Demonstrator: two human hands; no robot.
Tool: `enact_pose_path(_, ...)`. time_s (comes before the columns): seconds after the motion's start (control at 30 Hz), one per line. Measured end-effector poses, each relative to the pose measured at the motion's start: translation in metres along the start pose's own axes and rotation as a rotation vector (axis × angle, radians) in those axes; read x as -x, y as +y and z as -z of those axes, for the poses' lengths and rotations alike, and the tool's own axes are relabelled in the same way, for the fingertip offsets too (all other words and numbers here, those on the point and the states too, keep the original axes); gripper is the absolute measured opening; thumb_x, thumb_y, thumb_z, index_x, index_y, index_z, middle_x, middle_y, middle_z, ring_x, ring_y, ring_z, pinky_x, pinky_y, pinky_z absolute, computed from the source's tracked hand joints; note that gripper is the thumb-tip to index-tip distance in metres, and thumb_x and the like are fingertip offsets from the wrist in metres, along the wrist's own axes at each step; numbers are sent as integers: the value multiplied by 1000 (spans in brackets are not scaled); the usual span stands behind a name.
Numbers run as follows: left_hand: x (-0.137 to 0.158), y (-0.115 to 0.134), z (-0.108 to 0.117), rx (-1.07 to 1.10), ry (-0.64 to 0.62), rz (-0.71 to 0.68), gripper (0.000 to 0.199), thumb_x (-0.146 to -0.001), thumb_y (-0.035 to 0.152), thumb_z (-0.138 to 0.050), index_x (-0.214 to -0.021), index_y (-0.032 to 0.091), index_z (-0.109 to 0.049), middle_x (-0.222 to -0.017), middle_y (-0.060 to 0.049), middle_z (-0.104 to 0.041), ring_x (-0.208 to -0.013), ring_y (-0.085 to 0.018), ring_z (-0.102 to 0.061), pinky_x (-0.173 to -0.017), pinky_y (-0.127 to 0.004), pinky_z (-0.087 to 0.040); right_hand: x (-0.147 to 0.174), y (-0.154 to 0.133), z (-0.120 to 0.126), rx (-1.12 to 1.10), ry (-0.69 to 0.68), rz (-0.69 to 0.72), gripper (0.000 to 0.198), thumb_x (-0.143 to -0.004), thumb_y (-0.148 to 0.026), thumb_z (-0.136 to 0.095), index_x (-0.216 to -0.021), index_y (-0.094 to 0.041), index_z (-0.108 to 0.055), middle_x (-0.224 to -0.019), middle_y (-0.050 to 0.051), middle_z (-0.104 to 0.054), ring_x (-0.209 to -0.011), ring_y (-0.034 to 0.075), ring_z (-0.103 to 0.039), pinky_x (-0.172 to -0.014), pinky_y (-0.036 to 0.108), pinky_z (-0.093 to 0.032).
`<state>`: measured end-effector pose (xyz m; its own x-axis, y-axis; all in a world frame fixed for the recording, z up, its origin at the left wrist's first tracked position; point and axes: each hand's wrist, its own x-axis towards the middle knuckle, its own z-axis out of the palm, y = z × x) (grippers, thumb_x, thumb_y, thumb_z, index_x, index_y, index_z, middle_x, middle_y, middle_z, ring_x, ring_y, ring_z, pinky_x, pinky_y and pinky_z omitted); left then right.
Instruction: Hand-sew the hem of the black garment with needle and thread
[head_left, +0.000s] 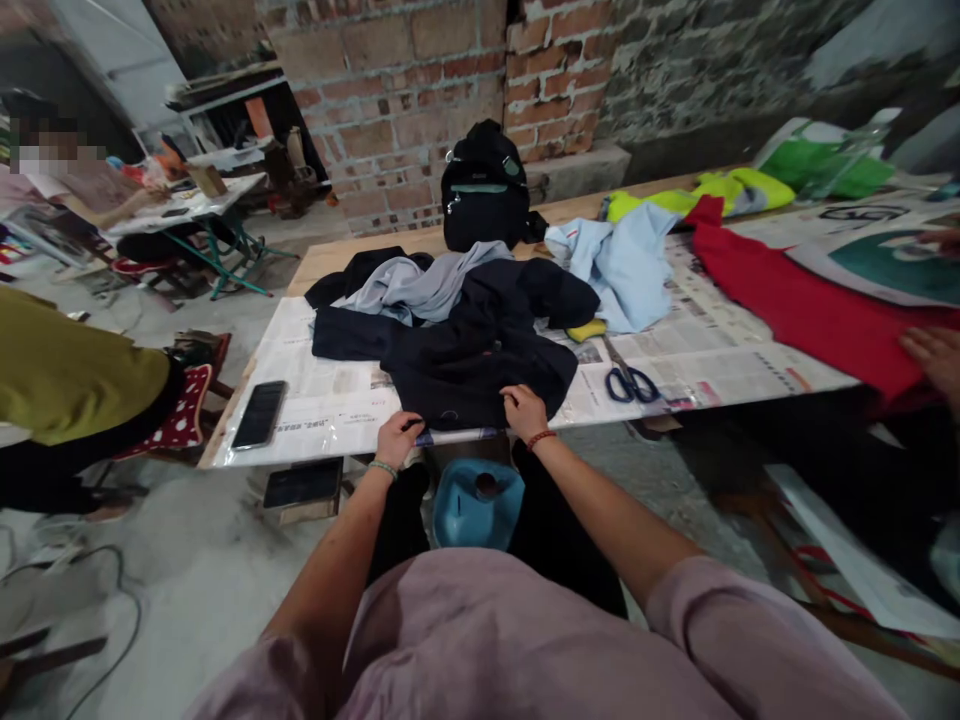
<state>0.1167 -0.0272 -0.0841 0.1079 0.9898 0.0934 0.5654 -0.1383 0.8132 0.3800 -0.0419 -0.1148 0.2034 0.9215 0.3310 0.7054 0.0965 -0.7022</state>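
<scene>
A dark navy garment [465, 360] lies crumpled on the newspaper-covered table [330, 410] in front of me. At its near left corner, my left hand [400, 437] pinches the edge of the cloth. My right hand [527, 410] is closed on the same garment farther right, fingers curled over the fabric. The near hem runs between both hands along the table's front edge. Behind it a grey cloth [420, 285] is bunched up, partly under the navy one. Scissors with dark blue handles [631, 384] lie to the right of my right hand.
A phone [259, 414] lies near the left table corner. A black backpack [486, 190], a light blue garment [619, 265] and yellow-green cloth [705, 192] sit farther back. At right, another person's hand [934, 355] rests by a red garment [787, 300]. A blue stool [480, 505] stands below.
</scene>
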Motion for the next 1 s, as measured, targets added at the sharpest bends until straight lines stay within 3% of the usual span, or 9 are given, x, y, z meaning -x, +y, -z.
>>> enact_pose_path(0.1,-1,2,0,-3,-4,24,12,-66,21,-57,-75,18,-64,-74,0,-59,-60,-10,-52,-49,-20,-43,-1,0,2,-20,-4,1,25,-77,-16,-39,-85,-18,-62,-86,6,-60,-82,15,-54,-80,27,-41)
enact_pose_path(0.23,-3,-1,2,-50,-25,-48,12,-66,22,-58,-76,18,-64,-73,1,-60,-67,-11,-54,-60,-22,-46,-4,-2,5,-58,4,-25,23,-74,-14,-42,-81,-18,-63,-85,4,-60,-82,14,-55,-80,26,-42)
enact_pose_path(0.43,-5,-13,2,-89,-37,-145,12,-69,22,-58,-79,20,-65,-76,0,-62,-73,-13,-56,-69,-25,-46,8,-6,13,-215,-11,-238,21,-72,-22,-47,-86,-17,-63,-81,2,-64,-74,13,-57,-72,26,-44)
enact_pose_path(0.5,-5,-16,1,-88,-34,-178,12,-69,22,-58,-79,21,-65,-79,0,-62,-76,-14,-56,-73,-25,-45,20,-11,16,-258,-3,-244,22,-73,-27,-48,-86,-17,-62,-82,3,-64,-76,13,-57,-73,26,-44)
enact_pose_path(0.7,-3,-18,2,-97,-34,-209,12,-71,21,-57,-79,21,-65,-81,-1,-62,-78,-14,-57,-74,-27,-45,58,-53,10,-175,6,-26,20,-77,-27,-44,-78,-17,-61,-81,4,-62,-77,14,-56,-74,27,-44)
enact_pose_path(0.87,-2,-19,5,-84,-64,-224,12,-71,23,-58,-79,19,-66,-80,-1,-63,-79,-14,-57,-74,-27,-44,70,-86,-22,-142,-144,166,15,-77,-22,-45,-76,-18,-60,-75,3,-59,-69,13,-54,-66,24,-43)
enact_pose_path(1.0,0,-18,9,-49,-109,-175,14,-72,27,-58,-79,18,-66,-77,-1,-62,-74,-13,-56,-69,-24,-45,62,-94,-46,-36,-157,255,12,-75,-20,-48,-75,-19,-60,-73,3,-58,-71,15,-53,-70,26,-41)
